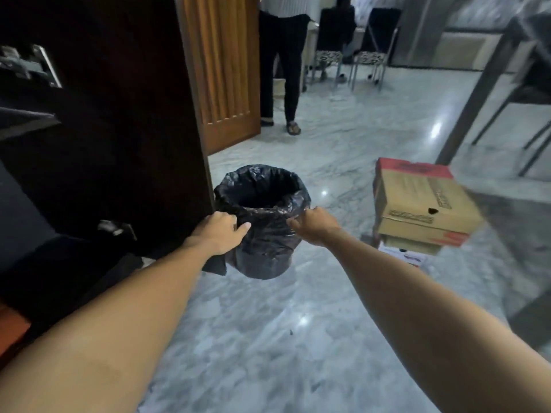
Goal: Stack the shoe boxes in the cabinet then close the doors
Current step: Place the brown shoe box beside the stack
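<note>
While both arms reach forward over the marble floor (298, 308), the left hand (219, 232) grips the near left rim of a bin (262, 222) lined with a black plastic bag, its fingers (243, 227) curled into the crinkled plastic. Across the rim, the right hand (316, 226) pinches the bag's edge at the near right side, fingers bent down onto it. The bin hangs between the two hands, and whether its base touches the floor I cannot tell.

Well to the right of the right hand's fingers sits a stack of shoe boxes (423, 210) on the floor (brown cardboard with red trim, the top one skewed, a white one at the bottom). Just left of the left hand's fingers stands the dark cabinet (119, 129), its wooden door (226, 70) swung open beyond it. Farther off, past the bin, a person's legs (283, 70) in dark trousers stand near two chairs (348, 58).
</note>
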